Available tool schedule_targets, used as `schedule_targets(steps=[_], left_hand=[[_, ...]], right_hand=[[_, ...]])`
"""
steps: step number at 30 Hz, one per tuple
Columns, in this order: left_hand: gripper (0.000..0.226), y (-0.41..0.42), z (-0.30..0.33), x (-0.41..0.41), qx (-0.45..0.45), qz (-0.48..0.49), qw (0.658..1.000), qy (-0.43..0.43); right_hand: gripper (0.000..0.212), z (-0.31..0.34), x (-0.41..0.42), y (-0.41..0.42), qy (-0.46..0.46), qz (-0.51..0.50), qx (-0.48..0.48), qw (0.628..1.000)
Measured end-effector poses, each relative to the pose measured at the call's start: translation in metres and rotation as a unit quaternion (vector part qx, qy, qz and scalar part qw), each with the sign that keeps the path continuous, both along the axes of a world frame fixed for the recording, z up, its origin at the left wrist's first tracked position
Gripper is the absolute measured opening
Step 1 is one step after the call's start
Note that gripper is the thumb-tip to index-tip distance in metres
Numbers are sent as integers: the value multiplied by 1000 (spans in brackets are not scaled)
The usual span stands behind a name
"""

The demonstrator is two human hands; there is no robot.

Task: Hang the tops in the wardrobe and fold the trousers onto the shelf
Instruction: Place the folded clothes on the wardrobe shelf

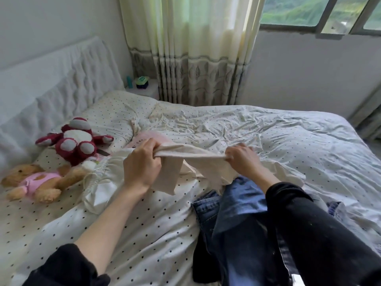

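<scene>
My left hand [142,164] is curled round one end of a cream garment [185,154], and my right hand [242,156] pinches the other end, so the cloth stretches in a taut band between them, lifted just above the bed [144,223]. Below my left hand a loose flap of the same cloth hangs down, its lower edge touching the dotted sheet. Under my right hand the rest of the garment bunches in a heap and lies against the blue jeans [233,203], which spread beneath my right forearm toward me. A dark garment [204,259] lies under the jeans' near edge.

Left of my left hand, a white piece with a gathered elastic edge [99,182] lies just beside it, and past that a red plush toy [76,141] and a brown teddy in pink [35,182] sit near the padded headboard [51,79]. Beyond my hands a pink cloth [148,135] peeks out, touching the cream band. Right of my right hand the crumpled duvet [288,137] runs open and bare to the bed's far edge, with the curtain [189,58] and wall well beyond.
</scene>
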State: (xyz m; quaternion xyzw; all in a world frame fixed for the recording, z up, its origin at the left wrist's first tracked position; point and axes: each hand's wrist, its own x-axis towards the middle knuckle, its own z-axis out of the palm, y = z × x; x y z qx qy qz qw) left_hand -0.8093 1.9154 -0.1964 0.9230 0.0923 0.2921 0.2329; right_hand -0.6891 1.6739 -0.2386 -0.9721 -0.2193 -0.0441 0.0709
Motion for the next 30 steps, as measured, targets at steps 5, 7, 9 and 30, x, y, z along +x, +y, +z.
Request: schedule_targets(steps=[5, 7, 9, 30], left_hand=[[27, -13, 6, 12, 49, -43, 998, -3], [39, -20, 5, 18, 58, -58, 997, -12], [46, -29, 3, 24, 88, -102, 990, -30], [23, -138, -122, -17, 110, -281, 933, 194]], right_hand=[[19, 56, 16, -24, -151, -110, 189, 964], [17, 75, 18, -30, -253, -112, 235, 932], [17, 87, 19, -44, -338, -118, 214, 909], [27, -22, -97, -195, -130, -138, -129, 973]])
